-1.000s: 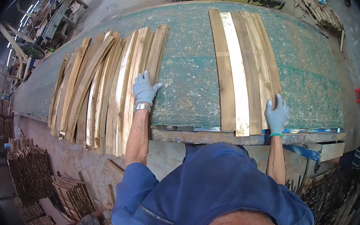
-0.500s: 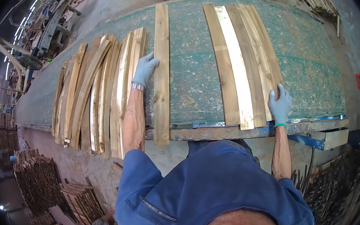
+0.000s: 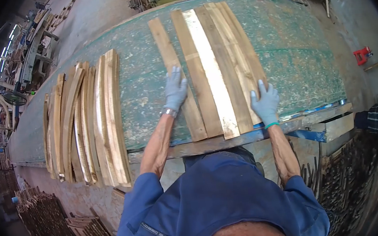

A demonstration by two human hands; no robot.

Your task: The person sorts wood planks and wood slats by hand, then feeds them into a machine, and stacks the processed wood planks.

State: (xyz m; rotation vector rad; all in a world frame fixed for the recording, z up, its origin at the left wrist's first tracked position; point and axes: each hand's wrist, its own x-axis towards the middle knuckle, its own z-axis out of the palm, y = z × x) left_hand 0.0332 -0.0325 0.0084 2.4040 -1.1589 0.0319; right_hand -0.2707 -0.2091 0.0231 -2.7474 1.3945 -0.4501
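My left hand (image 3: 176, 89), in a pale blue-grey glove, lies with fingers stretched out on a loose wooden plank (image 3: 195, 121). That plank is slightly tilted, with a narrow strip of table between its far part and a row of several planks (image 3: 200, 73) set side by side. One plank (image 3: 211, 65) in the row shines bright with reflected light. My right hand (image 3: 265, 103), gloved too, rests with spread fingers at the near right edge of the row. Both hands are open.
A green, paint-flecked table (image 3: 299, 67) carries the planks. To the left, a loose pile of planks (image 3: 81, 124) overhangs the front edge. Stacked wood (image 3: 42, 216) stands on the floor at left. A red tool (image 3: 362, 55) is at far right.
The loose plank has moved right with my left hand, away from the pile and close to the row. My right hand stays by the row's right edge. The camera view has shifted.
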